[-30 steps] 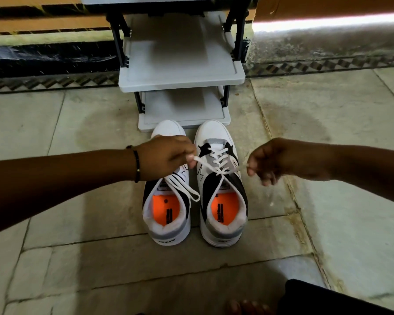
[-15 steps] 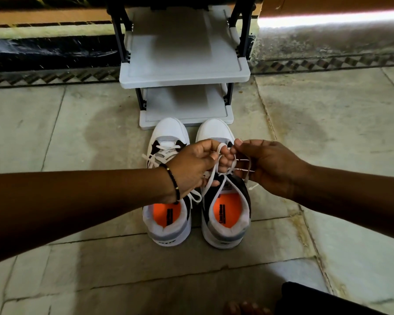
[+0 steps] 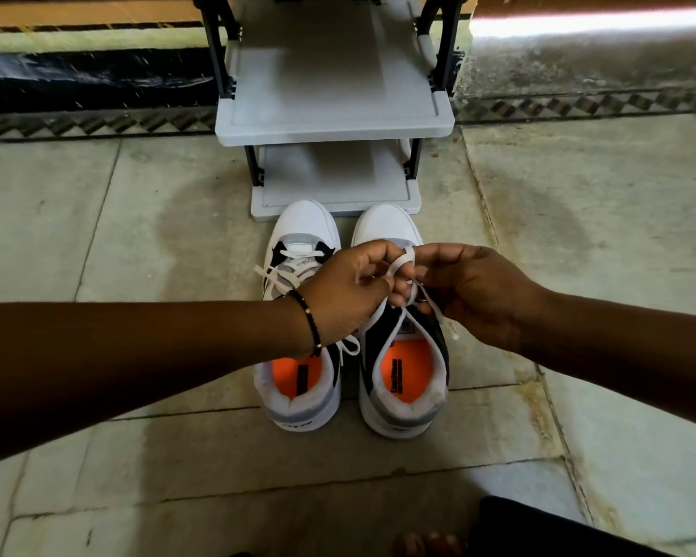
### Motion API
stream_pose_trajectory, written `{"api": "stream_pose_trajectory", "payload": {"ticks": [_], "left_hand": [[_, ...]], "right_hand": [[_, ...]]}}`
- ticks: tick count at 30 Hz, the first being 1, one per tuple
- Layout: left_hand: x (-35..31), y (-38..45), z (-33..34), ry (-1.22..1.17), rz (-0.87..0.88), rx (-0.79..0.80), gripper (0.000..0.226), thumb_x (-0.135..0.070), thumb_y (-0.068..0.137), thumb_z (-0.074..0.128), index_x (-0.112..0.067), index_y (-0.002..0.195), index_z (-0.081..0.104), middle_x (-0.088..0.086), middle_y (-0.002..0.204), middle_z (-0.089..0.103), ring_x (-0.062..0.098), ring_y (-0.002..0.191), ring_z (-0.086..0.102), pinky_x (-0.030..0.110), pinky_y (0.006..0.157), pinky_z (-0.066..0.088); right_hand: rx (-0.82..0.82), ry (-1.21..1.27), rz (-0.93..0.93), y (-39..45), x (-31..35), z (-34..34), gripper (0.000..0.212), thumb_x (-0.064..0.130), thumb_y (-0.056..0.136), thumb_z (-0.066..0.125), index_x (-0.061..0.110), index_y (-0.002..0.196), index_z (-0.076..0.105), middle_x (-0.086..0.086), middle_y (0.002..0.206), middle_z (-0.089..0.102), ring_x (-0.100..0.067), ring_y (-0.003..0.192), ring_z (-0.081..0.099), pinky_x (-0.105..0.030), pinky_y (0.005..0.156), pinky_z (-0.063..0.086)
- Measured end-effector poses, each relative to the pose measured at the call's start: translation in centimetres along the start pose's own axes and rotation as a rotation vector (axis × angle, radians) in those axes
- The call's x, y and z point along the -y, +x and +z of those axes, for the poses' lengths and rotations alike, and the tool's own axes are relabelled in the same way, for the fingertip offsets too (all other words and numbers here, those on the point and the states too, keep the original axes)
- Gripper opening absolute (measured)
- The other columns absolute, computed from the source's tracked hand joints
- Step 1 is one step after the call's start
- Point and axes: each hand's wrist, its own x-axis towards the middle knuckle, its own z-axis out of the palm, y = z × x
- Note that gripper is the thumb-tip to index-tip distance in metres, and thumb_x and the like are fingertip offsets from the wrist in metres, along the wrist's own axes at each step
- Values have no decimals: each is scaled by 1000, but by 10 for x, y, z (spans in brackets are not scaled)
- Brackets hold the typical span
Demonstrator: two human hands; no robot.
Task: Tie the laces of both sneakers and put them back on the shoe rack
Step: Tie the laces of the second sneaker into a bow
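- Since a second ago, the left hand [image 3: 346, 291] and the right hand [image 3: 471, 291] have come together from well apart, and now meet over the right-side white, black and grey sneaker with the orange insole [image 3: 402, 379].
- Both hands are pinched on that shoe's white flat lace [image 3: 398, 267]: a small loop stands up between the fingertips, and two strands run down from them to the tongue. One lace tip hangs loose below the right hand.
- This looks like the bow being formed; it is not yet pulled tight, so this shoe's knot is only part done.
- The left-side matching sneaker [image 3: 298, 379] stands just beside it. Its own white lace [image 3: 286, 271] shows what looks like a bow, partly hidden by the left wrist, so I judge it tied but cannot be sure.
- Both sneakers stand on the stone tile floor [image 3: 137, 243], toes close against the bottom tier of the grey plastic shoe rack with black posts [image 3: 334, 114].
- Left to do: finish this bow, then lift both shoes onto the rack.
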Motion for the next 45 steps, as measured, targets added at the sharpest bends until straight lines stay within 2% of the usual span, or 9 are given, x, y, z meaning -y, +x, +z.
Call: {"api": "stream_pose_trajectory", "payload": {"ticks": [4, 9, 15, 19, 23, 29, 34, 42, 45], "left_hand": [[5, 1, -1, 78, 29, -14, 27, 6, 89, 36, -16, 83, 49, 12, 77, 58, 11, 67, 56, 17, 69, 51], [5, 0, -2, 179, 52, 15, 32, -2, 92, 35, -32, 95, 46, 7, 78, 58, 10, 67, 54, 16, 70, 47], [5, 0, 0, 154, 15, -8, 25, 0, 90, 41, -21, 87, 55, 0, 73, 60, -2, 53, 52, 6, 49, 39], [7, 5, -5, 113, -93, -29, 21, -4, 88, 50, -22, 87, 40, 4, 73, 68, 2, 50, 56, 8, 49, 40], [8, 9, -7, 81, -185, 11, 22, -8, 85, 56, -16, 100, 43, -3, 70, 70, 2, 52, 59, 14, 53, 45], [8, 12, -6, -26, -204, -72, 6, -10, 84, 59, -12, 79, 56, -5, 56, 70, 3, 51, 58, 13, 44, 43], [9, 12, -2, 9, -209, -179, 18, -12, 83, 60, -16, 68, 51, 2, 63, 65, 5, 50, 57, 14, 44, 43], [10, 8, -4, 41, -170, -110, 17, -7, 87, 53, -17, 75, 45, 8, 71, 66, 12, 60, 62, 29, 62, 49], [8, 8, -5, 18, -158, -84, 15, -8, 88, 50, -16, 76, 45, 8, 72, 67, 8, 57, 64, 28, 61, 50]], "right_hand": [[-99, -26, -9, 1, 2, 3, 16, -2, 84, 56, 10, 80, 66, -10, 71, 64, -20, 60, 60, -29, 57, 49], [-156, 2, -11, 3, 1, 3, 13, 0, 81, 62, 2, 94, 59, -12, 71, 62, -16, 53, 61, -24, 50, 51], [-167, 2, -13, 3, 0, 3, 14, -5, 83, 56, 1, 95, 62, -13, 73, 63, -19, 57, 60, -22, 50, 53], [-130, -12, -14, 0, 0, 5, 14, -8, 83, 52, 2, 89, 61, -15, 72, 63, -21, 55, 60, -22, 48, 51], [-66, -145, -123, 0, -1, 3, 14, -10, 82, 54, 0, 84, 62, -17, 70, 66, -21, 52, 62, -26, 53, 53], [70, -421, -282, 0, 7, -3, 12, -7, 81, 60, -5, 89, 68, -26, 76, 68, -25, 64, 64, -24, 59, 56], [187, -673, -330, 0, 14, -5, 18, -2, 76, 69, 2, 92, 64, -16, 89, 72, -23, 80, 71, -32, 70, 60], [100, -847, -438, 5, 12, -8, 5, 10, 80, 68, 6, 77, 67, -10, 74, 72, -22, 68, 69, -28, 61, 59], [90, -900, -450, 6, 13, -10, 4, 8, 80, 67, 7, 77, 66, -7, 75, 71, -20, 69, 69, -36, 66, 58]]}}
